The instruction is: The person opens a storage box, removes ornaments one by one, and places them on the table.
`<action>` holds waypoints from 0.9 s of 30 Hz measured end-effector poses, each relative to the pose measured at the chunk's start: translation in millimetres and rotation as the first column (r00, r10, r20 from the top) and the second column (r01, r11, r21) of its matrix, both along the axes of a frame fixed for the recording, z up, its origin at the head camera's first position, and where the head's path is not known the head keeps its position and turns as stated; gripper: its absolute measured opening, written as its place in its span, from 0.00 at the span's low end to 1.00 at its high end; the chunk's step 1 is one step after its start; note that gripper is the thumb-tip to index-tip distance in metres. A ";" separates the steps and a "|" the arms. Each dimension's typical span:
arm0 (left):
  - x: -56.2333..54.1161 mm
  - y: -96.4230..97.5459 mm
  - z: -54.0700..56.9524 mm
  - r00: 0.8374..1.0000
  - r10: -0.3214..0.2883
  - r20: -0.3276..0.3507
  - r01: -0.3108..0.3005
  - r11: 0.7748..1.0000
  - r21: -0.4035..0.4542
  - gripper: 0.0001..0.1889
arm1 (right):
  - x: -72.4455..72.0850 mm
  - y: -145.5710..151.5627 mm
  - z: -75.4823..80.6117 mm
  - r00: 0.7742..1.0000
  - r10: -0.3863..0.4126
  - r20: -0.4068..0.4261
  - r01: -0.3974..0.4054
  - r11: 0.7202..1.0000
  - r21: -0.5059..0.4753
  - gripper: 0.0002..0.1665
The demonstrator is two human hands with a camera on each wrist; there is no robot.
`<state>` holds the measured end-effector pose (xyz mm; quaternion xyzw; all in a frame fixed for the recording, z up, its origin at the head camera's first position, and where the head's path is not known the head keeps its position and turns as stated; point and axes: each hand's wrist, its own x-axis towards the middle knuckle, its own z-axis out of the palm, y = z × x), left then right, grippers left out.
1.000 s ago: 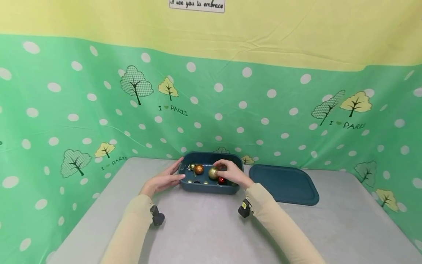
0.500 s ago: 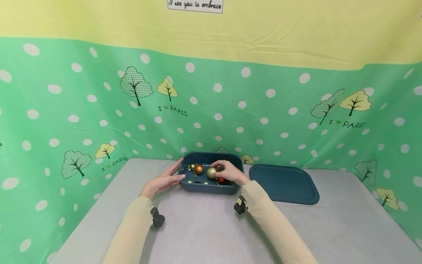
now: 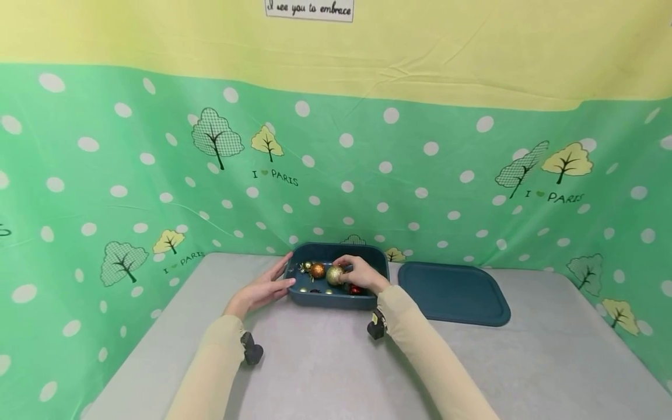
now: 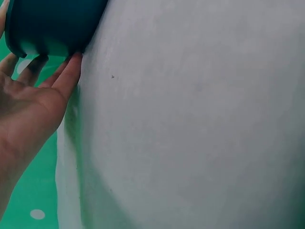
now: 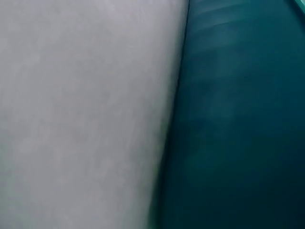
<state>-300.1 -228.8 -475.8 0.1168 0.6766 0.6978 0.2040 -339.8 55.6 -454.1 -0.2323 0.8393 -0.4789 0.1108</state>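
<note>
In the head view, the right hand (image 3: 362, 273) has its fingertips curled round a large gold ball (image 3: 334, 276), pinching it inside a blue container (image 3: 336, 300). The ball sits near mid-container, just right of an orange ball (image 3: 317, 270) and close to a red ball (image 3: 354, 290) partly hidden under the hand; whether it touches the floor cannot be told. The left hand (image 3: 261, 287) lies along the container's left end, fingers extended, thumb at the near rim – steadying rather than clenching, it seems. A blue lid (image 3: 454, 291) lies flat on the table (image 3: 310, 361), just right of the container.

The round, smooth-looking ball could slip if the pinch is too light, and might then roll into the orange one. A knuckle could also nudge the red ball, since it lies so near. On the backdrop (image 3: 341, 216), a strip (image 3: 308, 9) reads "I see you to embrace", and "PARIS" follows an "I" and a heart in several places. No brand shows on the container or lid.

In the left wrist view, the fingers touch the container's wall without wrapping it; should they push too hard, the container might slide. No writing shows.

In the right wrist view, only the table and a blurred blue surface appear – likely the container's side. The hand is out of sight here, and no lettering is legible.
</note>
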 end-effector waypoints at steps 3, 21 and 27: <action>1.5 0.6 0.8 1.000 0.007 -0.002 -0.007 1.000 0.000 0.44 | 1.9 0.2 2.1 1.000 -0.001 0.022 0.002 0.999 -0.043 0.22; 3.3 2.4 1.9 1.000 0.003 0.014 -0.003 1.000 0.021 0.43 | 23.6 18.6 27.3 0.997 0.072 0.041 -0.063 0.980 -0.191 0.25; 2.4 0.4 0.0 1.000 0.005 0.017 -0.005 1.000 0.014 0.43 | 32.0 30.6 36.5 0.998 0.062 0.023 -0.057 0.982 -0.182 0.25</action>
